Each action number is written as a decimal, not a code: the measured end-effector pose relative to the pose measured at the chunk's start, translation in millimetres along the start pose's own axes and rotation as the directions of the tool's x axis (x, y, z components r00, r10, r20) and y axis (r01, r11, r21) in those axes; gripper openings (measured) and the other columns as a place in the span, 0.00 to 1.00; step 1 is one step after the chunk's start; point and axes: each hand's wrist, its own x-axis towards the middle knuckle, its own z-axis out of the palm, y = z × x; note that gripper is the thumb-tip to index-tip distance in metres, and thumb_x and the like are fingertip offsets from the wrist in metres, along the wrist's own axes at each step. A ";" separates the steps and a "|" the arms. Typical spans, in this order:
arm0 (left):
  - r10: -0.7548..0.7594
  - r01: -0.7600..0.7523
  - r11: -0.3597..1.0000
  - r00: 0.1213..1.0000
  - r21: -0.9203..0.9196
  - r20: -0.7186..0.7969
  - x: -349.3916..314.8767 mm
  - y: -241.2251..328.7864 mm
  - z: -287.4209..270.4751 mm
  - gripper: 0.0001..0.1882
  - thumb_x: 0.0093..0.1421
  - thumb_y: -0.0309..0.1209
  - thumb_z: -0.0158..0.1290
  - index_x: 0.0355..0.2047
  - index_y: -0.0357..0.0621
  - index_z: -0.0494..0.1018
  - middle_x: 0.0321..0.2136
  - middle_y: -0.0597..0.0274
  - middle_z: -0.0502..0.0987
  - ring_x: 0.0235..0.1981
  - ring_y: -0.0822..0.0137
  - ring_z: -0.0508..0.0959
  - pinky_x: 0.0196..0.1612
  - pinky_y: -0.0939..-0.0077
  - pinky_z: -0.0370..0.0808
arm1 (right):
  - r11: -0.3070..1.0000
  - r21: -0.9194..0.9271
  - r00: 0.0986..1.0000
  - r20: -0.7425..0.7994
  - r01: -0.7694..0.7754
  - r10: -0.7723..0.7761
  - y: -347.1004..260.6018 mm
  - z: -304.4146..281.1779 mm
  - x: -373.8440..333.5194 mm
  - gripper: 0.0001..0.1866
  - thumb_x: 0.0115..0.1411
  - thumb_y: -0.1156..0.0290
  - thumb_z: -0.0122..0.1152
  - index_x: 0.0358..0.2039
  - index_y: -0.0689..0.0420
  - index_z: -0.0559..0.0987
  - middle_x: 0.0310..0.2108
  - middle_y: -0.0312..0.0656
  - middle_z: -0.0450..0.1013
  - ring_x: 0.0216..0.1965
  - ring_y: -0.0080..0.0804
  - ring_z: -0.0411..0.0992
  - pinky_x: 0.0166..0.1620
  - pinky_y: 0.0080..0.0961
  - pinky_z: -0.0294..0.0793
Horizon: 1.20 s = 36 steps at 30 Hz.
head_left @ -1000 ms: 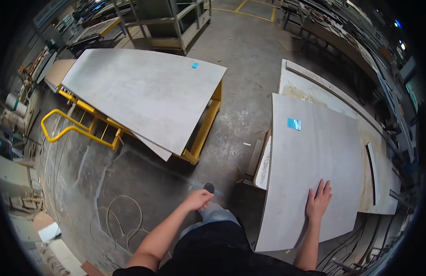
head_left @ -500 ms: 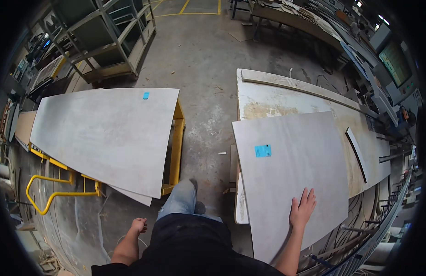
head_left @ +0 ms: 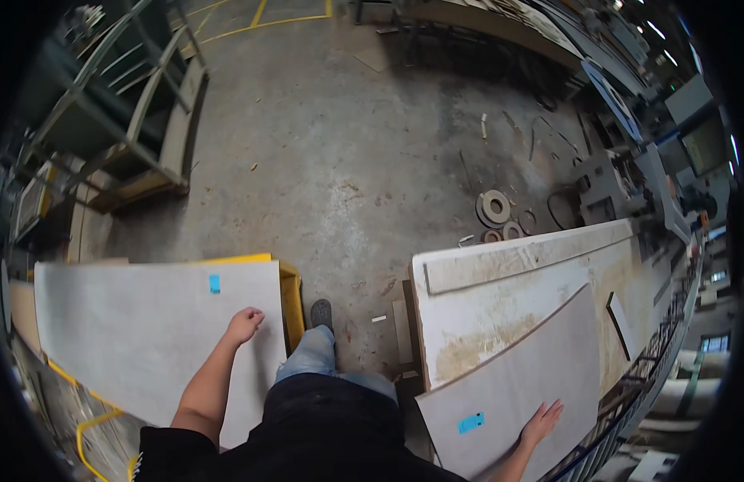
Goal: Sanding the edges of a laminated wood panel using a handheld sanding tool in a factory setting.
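Observation:
My right hand (head_left: 541, 422) lies flat, fingers stretched, on a light grey panel (head_left: 517, 377) with a blue sticker (head_left: 471, 423). That panel rests at an angle on a worn white board (head_left: 500, 301), which has a raised strip (head_left: 517, 261) along its far side. My left hand (head_left: 246, 324) is loosely closed with nothing visible in it. It is over a second grey panel (head_left: 139, 337), which bears a smaller blue sticker (head_left: 214, 284); whether the hand touches it I cannot tell. This panel lies on a yellow cart (head_left: 290, 301).
A metal rack (head_left: 139, 120) stands at the far left. Several rolls (head_left: 494, 209) lie on the concrete floor (head_left: 324, 169) beyond the white board. A short dark-edged strip (head_left: 619, 325) rests on that board. Machinery (head_left: 629, 181) lines the right side, and a workbench (head_left: 492, 28) stands far off.
My left hand has risen from beside my body to above the left panel. My right hand stays flat on its panel. The view has tilted up, and one foot is farther forward.

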 end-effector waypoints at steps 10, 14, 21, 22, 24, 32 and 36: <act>0.044 -0.012 0.987 0.980 -0.163 0.196 249.3 216.7 -33.8 0.11 0.65 0.39 0.51 0.37 0.45 0.71 0.26 0.66 0.75 0.24 0.73 0.74 0.26 0.76 0.72 | 0.747 -0.069 0.747 0.032 -0.661 0.664 -161.5 -12.4 50.0 0.37 0.69 0.45 0.37 0.70 0.56 0.54 0.70 0.55 0.49 0.71 0.50 0.46 0.69 0.50 0.46; -0.089 0.091 0.996 0.904 0.017 0.419 341.6 238.7 -53.7 0.11 0.63 0.38 0.53 0.38 0.44 0.75 0.25 0.65 0.76 0.24 0.70 0.75 0.25 0.74 0.73 | 0.683 -0.041 0.683 0.008 -0.729 0.730 -171.4 -6.4 76.4 0.36 0.69 0.44 0.38 0.69 0.55 0.57 0.70 0.55 0.49 0.71 0.51 0.48 0.69 0.48 0.46; -0.128 0.051 0.970 0.937 0.237 0.324 445.5 356.1 -148.5 0.12 0.63 0.36 0.51 0.42 0.43 0.75 0.28 0.59 0.77 0.24 0.65 0.77 0.25 0.67 0.75 | 0.451 -0.035 0.450 0.032 -0.892 0.892 -278.0 -5.8 79.4 0.38 0.68 0.41 0.36 0.70 0.54 0.56 0.71 0.54 0.49 0.71 0.50 0.46 0.70 0.49 0.45; -0.155 0.125 0.984 0.954 0.128 0.255 466.3 365.3 -166.5 0.12 0.63 0.37 0.51 0.41 0.43 0.74 0.27 0.59 0.77 0.23 0.64 0.77 0.24 0.66 0.75 | 0.470 0.002 0.469 0.066 -0.883 0.881 -306.6 -10.6 85.4 0.40 0.68 0.40 0.35 0.69 0.58 0.56 0.70 0.56 0.48 0.71 0.52 0.47 0.70 0.47 0.44; -0.216 0.216 0.976 0.954 0.024 0.209 517.7 386.7 -181.9 0.10 0.64 0.37 0.51 0.40 0.44 0.70 0.26 0.59 0.76 0.22 0.63 0.76 0.22 0.64 0.75 | 0.471 0.074 0.476 0.089 -0.879 0.875 -335.2 -13.2 93.4 0.40 0.68 0.42 0.36 0.68 0.61 0.58 0.69 0.58 0.50 0.70 0.54 0.48 0.70 0.46 0.44; -0.106 -0.019 0.955 0.910 0.295 0.401 716.0 529.0 -227.9 0.12 0.64 0.38 0.52 0.39 0.43 0.73 0.27 0.59 0.77 0.23 0.66 0.77 0.23 0.70 0.74 | 0.563 0.439 0.480 -0.295 -0.700 0.826 -571.7 -12.2 164.5 0.24 0.62 0.64 0.57 0.52 0.71 0.75 0.51 0.59 0.74 0.52 0.51 0.73 0.56 0.36 0.70; 0.014 -0.053 0.992 0.950 0.115 0.313 801.0 660.0 -251.3 0.13 0.64 0.38 0.52 0.39 0.41 0.75 0.27 0.61 0.78 0.25 0.68 0.77 0.24 0.72 0.74 | 0.742 0.426 0.789 -0.099 -0.517 0.606 -738.7 -53.2 248.7 0.17 0.59 0.67 0.61 0.43 0.66 0.81 0.42 0.55 0.79 0.44 0.43 0.78 0.50 0.33 0.75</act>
